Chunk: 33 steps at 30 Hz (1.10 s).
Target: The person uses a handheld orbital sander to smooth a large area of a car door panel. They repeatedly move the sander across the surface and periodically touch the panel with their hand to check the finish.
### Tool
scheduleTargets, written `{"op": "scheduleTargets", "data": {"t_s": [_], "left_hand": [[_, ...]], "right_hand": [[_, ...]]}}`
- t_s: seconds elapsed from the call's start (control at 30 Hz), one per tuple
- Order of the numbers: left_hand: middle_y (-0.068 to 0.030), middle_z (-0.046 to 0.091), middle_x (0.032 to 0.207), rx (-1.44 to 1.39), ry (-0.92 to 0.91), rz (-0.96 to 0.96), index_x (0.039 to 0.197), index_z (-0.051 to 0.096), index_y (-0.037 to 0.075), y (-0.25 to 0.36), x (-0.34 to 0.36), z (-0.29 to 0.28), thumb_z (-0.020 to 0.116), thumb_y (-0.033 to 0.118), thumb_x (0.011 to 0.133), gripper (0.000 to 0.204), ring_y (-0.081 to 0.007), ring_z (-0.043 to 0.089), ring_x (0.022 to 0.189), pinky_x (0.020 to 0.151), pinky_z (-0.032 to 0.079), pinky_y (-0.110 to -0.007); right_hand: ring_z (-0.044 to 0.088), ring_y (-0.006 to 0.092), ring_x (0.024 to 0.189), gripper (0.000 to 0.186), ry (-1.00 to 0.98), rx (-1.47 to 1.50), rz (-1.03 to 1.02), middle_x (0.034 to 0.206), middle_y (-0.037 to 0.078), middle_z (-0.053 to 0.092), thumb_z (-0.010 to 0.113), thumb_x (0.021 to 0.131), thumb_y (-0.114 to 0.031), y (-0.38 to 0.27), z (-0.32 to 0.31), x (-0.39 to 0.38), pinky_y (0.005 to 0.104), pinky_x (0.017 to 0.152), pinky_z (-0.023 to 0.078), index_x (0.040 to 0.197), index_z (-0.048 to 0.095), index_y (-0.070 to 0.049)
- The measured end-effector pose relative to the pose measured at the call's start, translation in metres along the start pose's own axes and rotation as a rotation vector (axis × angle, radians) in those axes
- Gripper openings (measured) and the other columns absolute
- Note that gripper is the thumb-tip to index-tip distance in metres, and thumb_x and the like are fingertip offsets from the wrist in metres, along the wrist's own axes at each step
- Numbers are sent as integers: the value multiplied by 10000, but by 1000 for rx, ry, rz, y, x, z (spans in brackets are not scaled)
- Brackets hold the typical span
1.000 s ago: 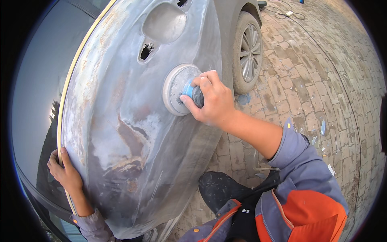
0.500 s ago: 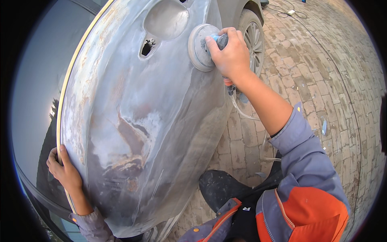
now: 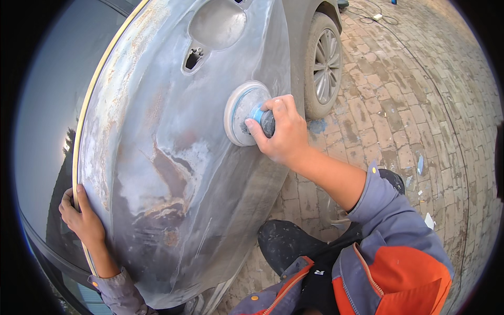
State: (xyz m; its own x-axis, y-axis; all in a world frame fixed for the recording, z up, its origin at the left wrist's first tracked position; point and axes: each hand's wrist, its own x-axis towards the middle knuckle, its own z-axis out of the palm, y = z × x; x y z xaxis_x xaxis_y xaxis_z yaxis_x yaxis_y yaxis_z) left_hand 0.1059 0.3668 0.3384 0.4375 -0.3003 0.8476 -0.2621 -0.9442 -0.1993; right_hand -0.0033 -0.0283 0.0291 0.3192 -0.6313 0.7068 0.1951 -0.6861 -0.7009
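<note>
My right hand (image 3: pixel 287 131) grips the dark knob of a round disc sander (image 3: pixel 239 118). The sander's pad lies against the bare, scraped car door (image 3: pixel 210 100), below and to the right of the handle recess (image 3: pixel 217 23). Grey, white and rusty brown patches mottle the door's surface. At the lower left my left hand (image 3: pixel 84 219) holds the door's upper edge by the window, its fingers hooked over the pale trim strip (image 3: pixel 80 126). The sander's underside is hidden against the panel.
Dark window glass (image 3: pixel 47 121) runs along the left. A car wheel (image 3: pixel 325 65) stands beyond the door at the upper right. Brick paving (image 3: pixel 388 115) with scattered scraps spreads on the right, crossed by a thin dark cable (image 3: pixel 446 110). My knee (image 3: pixel 286 244) is close to the door.
My right hand has brought the sander down and to the left across the door, away from the wheel. My left hand stays at the window edge.
</note>
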Motion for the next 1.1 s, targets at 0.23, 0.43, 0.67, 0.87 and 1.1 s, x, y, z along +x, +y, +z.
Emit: {"op": "scheduleTargets", "data": {"t_s": [0.23,0.43,0.67,0.87,1.1], "left_hand": [[-202,666,1266,5,1,8,1310,715,-19,-2,-1,1,648,503,1088,571,-370,615,1215,1105,443,-468],[-202,663,1272,28,-6,-2,1311,717,-18,-1,0,-1,646,507,1089,574,-360,618,1212,1100,449,-461],[-204,660,1266,-14,-20,-33,1300,716,-28,2,1,-1,649,513,1088,585,-350,630,1188,1076,469,-446],[-209,659,1264,-15,-19,-24,1295,714,-40,1,3,0,652,507,1087,588,-347,635,1171,1066,476,-437],[-203,658,1261,-24,-6,-27,1302,710,-48,0,1,-1,659,514,1080,607,-332,640,1152,1038,492,-429]], "right_hand": [[698,276,840,473,-18,53,-211,1099,106,614,938,826,-333,-10,6,-52,367,547,559,1097,645,-80],[710,301,848,468,24,26,-127,1108,116,618,928,844,-338,15,4,-33,394,605,580,1121,653,-80],[725,369,910,488,66,-33,235,1174,148,621,867,912,-415,54,-6,48,480,766,599,1173,653,-61],[677,315,762,486,116,-58,-25,1124,132,606,901,892,-343,25,3,9,403,554,553,1163,629,-44],[689,271,831,464,-52,73,-315,1061,81,604,953,806,-347,-16,4,-54,373,577,566,1061,658,-95]]}}
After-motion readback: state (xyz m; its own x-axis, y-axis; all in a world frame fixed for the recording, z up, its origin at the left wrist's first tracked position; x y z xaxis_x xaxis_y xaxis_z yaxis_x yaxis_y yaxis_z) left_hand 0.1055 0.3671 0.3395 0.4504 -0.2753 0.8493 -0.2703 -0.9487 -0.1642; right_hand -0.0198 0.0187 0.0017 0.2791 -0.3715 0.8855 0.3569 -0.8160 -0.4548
